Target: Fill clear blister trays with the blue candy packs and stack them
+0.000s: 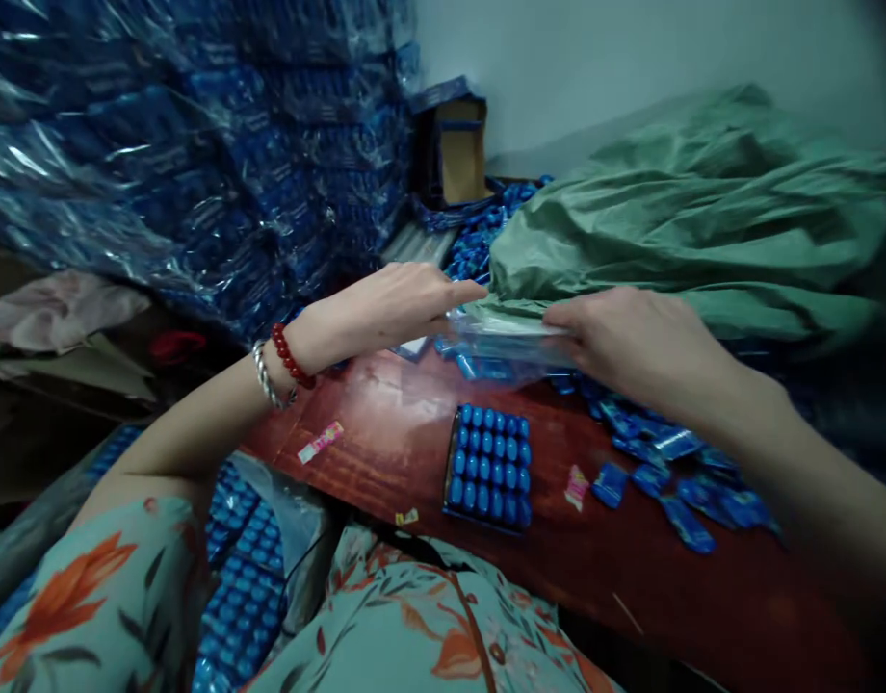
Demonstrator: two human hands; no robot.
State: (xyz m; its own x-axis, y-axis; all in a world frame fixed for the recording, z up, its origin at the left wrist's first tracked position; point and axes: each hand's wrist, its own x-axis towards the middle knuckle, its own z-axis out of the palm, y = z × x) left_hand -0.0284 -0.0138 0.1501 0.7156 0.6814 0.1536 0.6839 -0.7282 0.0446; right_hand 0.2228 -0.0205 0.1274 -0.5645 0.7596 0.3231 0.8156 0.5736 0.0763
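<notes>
A clear plastic bag [505, 339] is stretched between my two hands above the red-brown table. My left hand [406, 300], with beaded bracelets at the wrist, grips its left edge between thumb and fingers. On the opposite side, my right hand [620, 332] pinches the bag's right edge. Below the bag, nearer my body, sits a shallow box [487, 467] filled with rows of shiny blue oval pieces. Loose blue wrapped packets [609, 484] lie right of the box, partly under my right forearm.
Film-wrapped stacks of blue packs [197, 173] rise at the left. Behind the table are a green cloth sack [689, 212], a heap of blue packets [479, 241] and an open carton [458, 159]. Pink wrapper scraps [320, 442] lie on the table [385, 472].
</notes>
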